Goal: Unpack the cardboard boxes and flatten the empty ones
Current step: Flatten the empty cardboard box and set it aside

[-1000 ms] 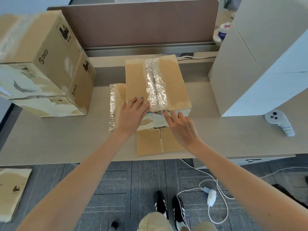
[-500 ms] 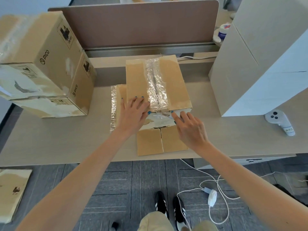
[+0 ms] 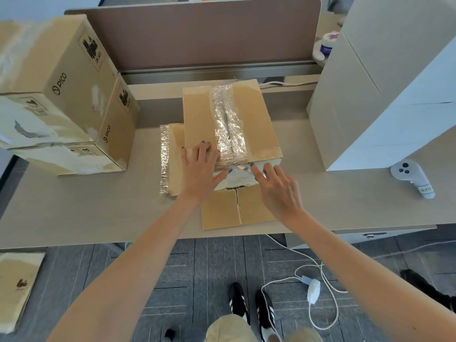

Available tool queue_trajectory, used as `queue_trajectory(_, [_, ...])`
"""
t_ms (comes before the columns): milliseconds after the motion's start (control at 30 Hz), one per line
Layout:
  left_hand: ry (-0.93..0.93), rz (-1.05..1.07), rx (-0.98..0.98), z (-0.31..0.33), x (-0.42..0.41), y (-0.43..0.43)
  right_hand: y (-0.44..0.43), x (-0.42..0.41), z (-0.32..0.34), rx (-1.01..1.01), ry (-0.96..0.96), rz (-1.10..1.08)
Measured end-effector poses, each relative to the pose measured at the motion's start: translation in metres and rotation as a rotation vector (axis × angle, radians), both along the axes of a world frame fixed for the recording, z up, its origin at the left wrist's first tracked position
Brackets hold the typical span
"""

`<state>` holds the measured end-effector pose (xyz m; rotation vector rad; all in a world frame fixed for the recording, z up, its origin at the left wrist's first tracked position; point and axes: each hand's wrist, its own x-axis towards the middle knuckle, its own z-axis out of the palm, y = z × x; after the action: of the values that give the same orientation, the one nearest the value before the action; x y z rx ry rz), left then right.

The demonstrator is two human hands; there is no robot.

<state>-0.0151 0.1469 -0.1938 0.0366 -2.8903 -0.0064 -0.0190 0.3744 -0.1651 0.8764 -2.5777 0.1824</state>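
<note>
**Head view.** The taped box [image 3: 246,114] stood at the middle of the surface [image 3: 74,213], resting on a flattened carton [image 3: 237,208] whose flaps projected toward 6 o'clock. A crinkled tape strip [image 3: 228,124] sealed the top seam. Its long axis ran from 12 to 6 o'clock, and its near end folded over the box's front edge.

The left grip [image 3: 199,169] lay flat on the lid at 7 o'clock of the strip, with its fingers spread and straight, pressing down and holding nothing. The right grip [image 3: 278,191] sat at 5 o'clock of the strip, fingers extended. Its index fingertip [image 3: 252,166] touched the folded tape end; the thumb was hidden, and no pinch could be seen.

The right grip was therefore the nearer to the loose tape end. The strip led away from it toward 12 o'clock, so peeling would probably run along that line while the left grip steadied the box.

Stacked printed boxes [image 3: 69,99] stood at 9 o'clock, a tall white box [image 3: 382,82] at 2 o'clock, and a controller [image 3: 412,177] at 3 o'clock. The taped box was judged still sealed and not yet unpacked.
</note>
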Motion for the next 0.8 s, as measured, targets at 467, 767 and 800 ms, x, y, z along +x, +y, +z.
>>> queue_trajectory(467, [0.015, -0.013, -0.014, 0.001, 0.006, -0.01, 0.013, -0.001, 0.015, -0.076, -0.097, -0.008])
queue_trajectory(767, [-0.081, -0.043, 0.109, 0.016, 0.012, -0.008, -0.006, -0.015, 0.038, -0.138, -0.152, -0.116])
queue_trajectory(800, [-0.068, -0.027, 0.118, 0.021, 0.01, -0.006, -0.012, -0.021, 0.039, -0.131, -0.164, -0.118])
